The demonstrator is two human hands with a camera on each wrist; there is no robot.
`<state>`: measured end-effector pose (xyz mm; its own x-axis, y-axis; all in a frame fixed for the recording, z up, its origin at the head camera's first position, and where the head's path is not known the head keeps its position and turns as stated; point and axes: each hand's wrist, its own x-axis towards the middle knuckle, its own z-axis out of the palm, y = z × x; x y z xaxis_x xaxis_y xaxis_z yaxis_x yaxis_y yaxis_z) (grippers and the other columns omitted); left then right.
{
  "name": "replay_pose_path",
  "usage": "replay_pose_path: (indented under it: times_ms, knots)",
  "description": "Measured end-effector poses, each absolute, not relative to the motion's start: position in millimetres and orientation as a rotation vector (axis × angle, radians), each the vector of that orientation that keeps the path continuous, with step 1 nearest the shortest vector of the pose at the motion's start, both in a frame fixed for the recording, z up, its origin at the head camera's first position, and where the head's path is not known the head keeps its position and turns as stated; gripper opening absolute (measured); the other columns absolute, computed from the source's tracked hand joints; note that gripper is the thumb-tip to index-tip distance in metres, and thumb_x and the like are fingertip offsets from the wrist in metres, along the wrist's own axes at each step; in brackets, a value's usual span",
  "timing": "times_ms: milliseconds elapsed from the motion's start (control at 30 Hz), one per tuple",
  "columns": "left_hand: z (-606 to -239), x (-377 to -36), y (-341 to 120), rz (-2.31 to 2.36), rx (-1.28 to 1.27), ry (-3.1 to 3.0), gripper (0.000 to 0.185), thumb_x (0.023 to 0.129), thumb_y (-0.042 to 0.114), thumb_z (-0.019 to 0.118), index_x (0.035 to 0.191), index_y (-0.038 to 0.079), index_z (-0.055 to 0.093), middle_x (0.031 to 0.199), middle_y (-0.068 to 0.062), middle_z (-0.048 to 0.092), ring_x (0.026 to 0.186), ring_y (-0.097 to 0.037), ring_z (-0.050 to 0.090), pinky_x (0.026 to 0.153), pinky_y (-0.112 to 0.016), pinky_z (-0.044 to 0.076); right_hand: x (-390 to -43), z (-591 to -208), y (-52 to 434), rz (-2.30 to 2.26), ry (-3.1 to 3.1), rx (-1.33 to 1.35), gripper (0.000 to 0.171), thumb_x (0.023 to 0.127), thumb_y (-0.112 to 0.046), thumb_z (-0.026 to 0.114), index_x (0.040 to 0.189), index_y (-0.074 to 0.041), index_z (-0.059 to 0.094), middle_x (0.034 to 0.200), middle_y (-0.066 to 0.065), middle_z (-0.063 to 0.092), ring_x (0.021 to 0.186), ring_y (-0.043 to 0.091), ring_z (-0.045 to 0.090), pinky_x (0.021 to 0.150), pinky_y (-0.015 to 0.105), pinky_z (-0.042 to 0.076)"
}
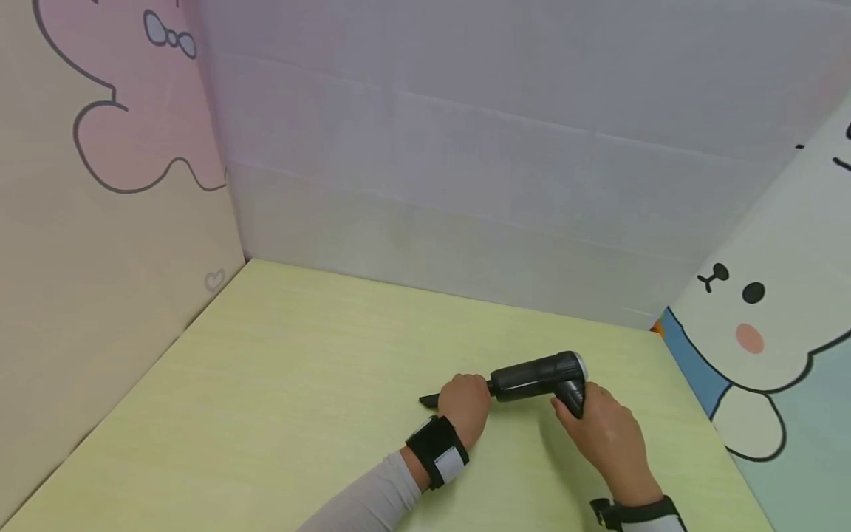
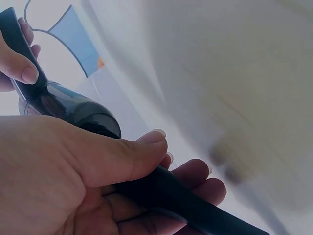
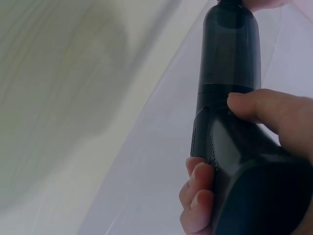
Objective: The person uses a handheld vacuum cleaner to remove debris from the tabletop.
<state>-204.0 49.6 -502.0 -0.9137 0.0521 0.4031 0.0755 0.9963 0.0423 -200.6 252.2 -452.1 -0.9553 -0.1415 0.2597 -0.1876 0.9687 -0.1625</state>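
Observation:
A black handheld vacuum cleaner (image 1: 530, 380) is held above the table, its body lying roughly level across the head view. My right hand (image 1: 610, 437) grips the handle at its right end. In the right wrist view the thumb lies along the top of the vacuum's casing (image 3: 232, 142) and several fingers wrap its far side. My left hand (image 1: 465, 406) holds the narrow black nozzle (image 2: 195, 208) at the front, thumb on one side and fingers beneath. The nozzle's slanted tip sticks out left of that hand. The join between nozzle and body is partly hidden by the left hand.
A pale yellow-green tabletop (image 1: 266, 384) spreads beneath both hands. Plain pale sheeting (image 1: 452, 170) closes off the back, and panels with cartoon prints stand along the left side (image 1: 120, 244) and right side (image 1: 784, 318).

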Motion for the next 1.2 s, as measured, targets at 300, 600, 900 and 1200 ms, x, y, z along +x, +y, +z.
replay_pose_path:
  times_ms: [300, 600, 900, 1200]
  knots:
    - [-502.6, -205.7, 53.8, -0.062, -0.117, -2.706, 0.024, 0.085, 0.023, 0.079, 0.069, 0.015, 0.064, 0.061, 0.003, 0.060, 0.059, -0.010, 0.060, 0.047, -0.024, 0.048, -200.0, -451.1, 257.0, 0.288, -2.901, 0.209, 0.052, 0.091, -0.038, 0.073, 0.098, 0.010, 0.056, 0.072, 0.010, 0.053, 0.055, 0.021, 0.047, 0.047, 0.033, 0.036]
    - [-500.6, -212.5, 55.1, -0.110, -0.140, -2.738, 0.022, 0.087, 0.020, 0.078, 0.069, 0.015, 0.066, 0.061, 0.002, 0.061, 0.060, -0.012, 0.061, 0.048, -0.026, 0.051, -203.2, -453.6, 259.9, 0.293, -2.893, 0.191, 0.053, 0.091, -0.039, 0.073, 0.099, 0.011, 0.056, 0.071, 0.010, 0.052, 0.055, 0.022, 0.047, 0.047, 0.034, 0.035]
    - [-503.1, -220.0, 51.6, -0.059, -0.212, -2.760, 0.017, 0.088, 0.021, 0.078, 0.076, 0.014, 0.068, 0.065, 0.001, 0.062, 0.064, -0.013, 0.061, 0.052, -0.026, 0.051, -207.0, -455.2, 257.4, 0.293, -2.862, 0.168, 0.051, 0.090, -0.037, 0.074, 0.096, 0.011, 0.056, 0.069, 0.010, 0.052, 0.054, 0.022, 0.048, 0.046, 0.034, 0.036]
    - [-501.5, -221.1, 48.2, -0.067, -0.259, -2.762, 0.016, 0.088, 0.021, 0.078, 0.078, 0.014, 0.068, 0.067, 0.001, 0.063, 0.065, -0.014, 0.062, 0.053, -0.027, 0.052, -208.8, -457.2, 256.7, 0.300, -2.829, 0.165, 0.047, 0.090, -0.036, 0.073, 0.093, 0.008, 0.057, 0.069, 0.009, 0.053, 0.053, 0.023, 0.047, 0.046, 0.034, 0.036]
